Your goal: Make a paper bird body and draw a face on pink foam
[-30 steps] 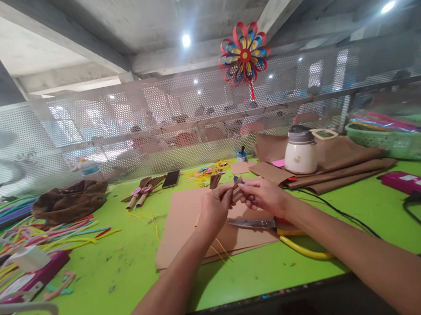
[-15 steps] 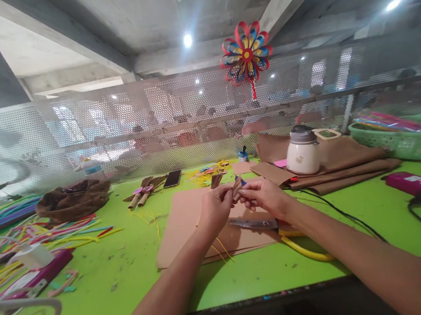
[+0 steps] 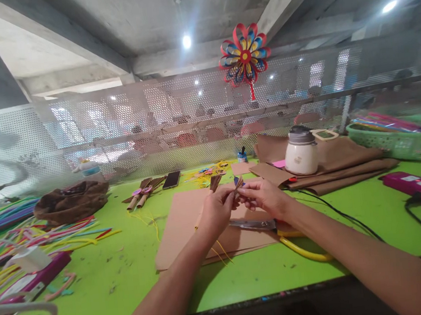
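Over the middle of the green table, my left hand [image 3: 218,208] and my right hand [image 3: 265,197] meet with fingers pinched on a small pleated piece of brown paper [image 3: 238,183]. Another fanned brown paper piece [image 3: 215,182] pokes up behind my left hand; whether that hand also holds it I cannot tell. Beneath my hands lie flat brown paper sheets [image 3: 181,215]. Scissors [image 3: 253,224] with yellow handles rest on the sheets, partly under my right forearm. Thin yellow strings [image 3: 220,251] trail below my left wrist. Something small and blue shows just behind the pinched paper.
Two brown paper bundles [image 3: 142,193] and a phone [image 3: 171,179] lie back left. Pipe cleaners [image 3: 79,231], a brown cloth bag [image 3: 72,202] and a power strip [image 3: 31,281] are left. At right stand a white jug [image 3: 300,155], folded brown paper [image 3: 351,170], a green basket [image 3: 400,142] and another power strip [image 3: 420,188].
The view has shifted very slightly. My fingers have moved a little on the pleated paper, and more of the fanned piece behind my left hand shows.
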Demonstrator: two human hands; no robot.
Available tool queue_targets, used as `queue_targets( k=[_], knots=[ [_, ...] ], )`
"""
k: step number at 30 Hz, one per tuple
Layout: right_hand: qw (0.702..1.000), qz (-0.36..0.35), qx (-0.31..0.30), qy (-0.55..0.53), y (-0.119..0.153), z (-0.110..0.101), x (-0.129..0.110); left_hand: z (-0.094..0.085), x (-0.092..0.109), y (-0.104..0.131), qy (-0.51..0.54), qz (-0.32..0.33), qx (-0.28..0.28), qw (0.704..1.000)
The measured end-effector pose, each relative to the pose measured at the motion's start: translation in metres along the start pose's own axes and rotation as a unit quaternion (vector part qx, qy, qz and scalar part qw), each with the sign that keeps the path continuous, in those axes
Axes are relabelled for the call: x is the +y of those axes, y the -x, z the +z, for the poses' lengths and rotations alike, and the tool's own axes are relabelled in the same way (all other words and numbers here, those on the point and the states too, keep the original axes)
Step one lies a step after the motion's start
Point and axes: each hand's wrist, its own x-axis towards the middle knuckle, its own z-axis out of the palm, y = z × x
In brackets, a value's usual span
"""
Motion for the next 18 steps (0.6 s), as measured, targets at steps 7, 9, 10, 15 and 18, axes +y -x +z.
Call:
queue_targets(
  k=[7,9,10,15,18],
  knots=[
    [0.998,-0.035,0.021,0.046,-0.001,0.003,0.000,-0.003,0.004,-0.001,-0.005,-0.011,0.015,1.000],
    [0.998,-0.041,0.028,0.049,-0.002,0.003,0.001,-0.002,0.001,-0.001,-0.003,-0.008,0.013,1.000],
    [0.997,-0.043,0.030,0.050,-0.003,0.003,0.002,-0.001,-0.001,-0.001,-0.001,-0.006,0.011,1.000],
    [0.997,-0.050,0.043,0.044,-0.004,0.003,0.005,0.003,-0.008,0.000,0.010,0.002,0.004,1.000],
    [0.997,-0.048,0.051,0.036,-0.004,0.003,0.006,0.004,-0.011,0.000,0.012,0.006,-0.005,1.000]
  ],
)
